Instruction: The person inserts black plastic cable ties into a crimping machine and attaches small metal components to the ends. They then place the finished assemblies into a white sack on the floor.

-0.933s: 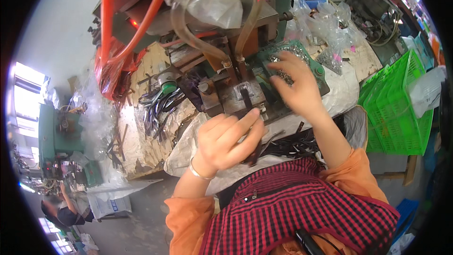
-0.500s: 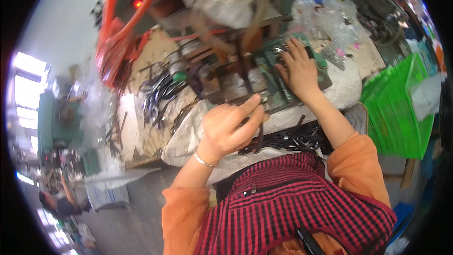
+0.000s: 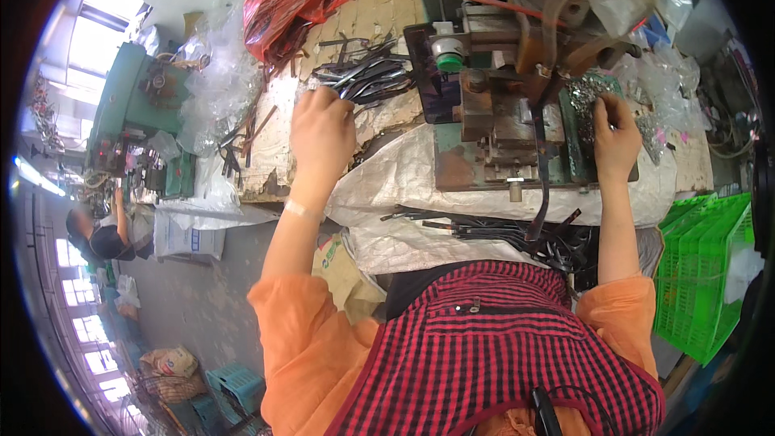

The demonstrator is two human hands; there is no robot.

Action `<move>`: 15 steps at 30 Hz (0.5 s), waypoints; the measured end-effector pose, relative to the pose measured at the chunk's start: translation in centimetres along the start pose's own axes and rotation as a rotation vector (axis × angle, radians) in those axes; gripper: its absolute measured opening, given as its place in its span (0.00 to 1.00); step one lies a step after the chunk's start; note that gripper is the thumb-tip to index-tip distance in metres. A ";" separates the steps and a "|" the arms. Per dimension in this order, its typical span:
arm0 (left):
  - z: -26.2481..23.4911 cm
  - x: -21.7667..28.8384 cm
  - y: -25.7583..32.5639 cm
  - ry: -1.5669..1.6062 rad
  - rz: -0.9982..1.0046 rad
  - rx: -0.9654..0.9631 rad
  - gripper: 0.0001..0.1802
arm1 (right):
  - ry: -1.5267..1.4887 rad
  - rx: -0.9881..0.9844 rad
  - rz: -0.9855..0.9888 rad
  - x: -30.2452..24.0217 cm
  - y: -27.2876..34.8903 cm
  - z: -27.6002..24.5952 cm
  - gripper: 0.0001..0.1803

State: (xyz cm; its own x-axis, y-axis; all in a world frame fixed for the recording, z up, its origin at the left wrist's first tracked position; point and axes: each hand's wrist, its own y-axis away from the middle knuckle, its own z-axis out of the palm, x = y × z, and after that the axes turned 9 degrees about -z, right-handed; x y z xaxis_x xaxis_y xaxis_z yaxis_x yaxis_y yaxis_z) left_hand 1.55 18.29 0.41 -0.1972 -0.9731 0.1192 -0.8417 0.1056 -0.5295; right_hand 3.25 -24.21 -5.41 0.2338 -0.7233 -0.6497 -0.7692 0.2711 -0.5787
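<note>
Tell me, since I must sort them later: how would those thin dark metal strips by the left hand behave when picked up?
The dark metal strips look thin and long, so probably stiff yet slightly springy. They lie crossed in a loose pile, so the left hand would likely drag neighbours along. Each seems light; a bundle may feel heavier.

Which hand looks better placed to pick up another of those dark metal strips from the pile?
Probably the left hand: its fingers already rest on the pile of dark metal strips. The right hand is across the press, on the small silvery parts.
</note>
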 end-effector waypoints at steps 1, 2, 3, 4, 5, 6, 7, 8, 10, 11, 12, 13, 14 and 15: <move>3.6 -2.4 0.8 -0.240 -0.009 -0.072 0.02 | -0.047 0.006 0.019 -0.3 0.1 0.5 0.09; 7.0 -4.4 1.7 -0.470 -0.002 -0.146 0.02 | -0.056 0.008 0.028 -0.2 0.4 0.8 0.09; 9.3 -5.3 2.3 -0.455 -0.052 -0.135 0.02 | -0.045 0.023 0.044 0.4 0.7 0.5 0.09; 10.6 -5.3 1.9 -0.438 -0.094 -0.114 0.03 | -0.035 0.052 0.058 0.8 0.6 -0.2 0.09; 10.8 -4.8 2.4 -0.414 -0.109 -0.078 0.02 | -0.048 0.051 0.109 0.5 1.3 -1.4 0.09; 11.3 -4.5 2.1 -0.307 -0.186 -0.107 0.04 | -0.073 0.094 0.122 0.9 1.8 -2.6 0.09; 11.7 -4.8 2.4 -0.296 -0.170 -0.095 0.05 | -0.093 0.107 0.133 1.3 2.7 -4.0 0.09; 11.6 -4.9 1.9 -0.293 -0.159 -0.068 0.06 | -0.126 0.123 0.134 1.8 3.2 -5.0 0.09; 10.5 -4.2 2.1 -0.276 -0.188 -0.203 0.08 | -0.035 0.101 0.167 3.0 5.1 -7.9 0.09; 10.5 -4.3 2.1 -0.295 -0.151 -0.211 0.08 | -0.028 0.092 0.190 3.3 5.8 -8.7 0.09; 10.5 -4.5 2.1 -0.314 -0.115 -0.219 0.08 | -0.022 0.081 0.211 3.3 6.2 -9.2 0.09; 10.2 -4.6 2.0 -0.292 -0.148 -0.225 0.07 | -0.026 0.053 0.230 2.7 6.2 -9.5 0.09; 10.0 -4.5 2.0 -0.269 -0.169 -0.230 0.07 | -0.042 0.032 0.200 1.9 5.9 -9.5 0.09; 9.7 -4.5 2.0 -0.246 -0.191 -0.235 0.06 | -0.057 0.012 0.169 0.8 5.4 -9.0 0.09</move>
State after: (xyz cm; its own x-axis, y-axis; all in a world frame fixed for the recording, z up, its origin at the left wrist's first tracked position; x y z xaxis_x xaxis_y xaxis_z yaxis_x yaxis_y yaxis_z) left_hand 5.61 20.85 -9.34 0.0769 -0.9968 -0.0228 -0.9494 -0.0662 -0.3070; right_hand -6.04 -29.08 -4.63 0.1355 -0.6299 -0.7648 -0.7935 0.3933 -0.4645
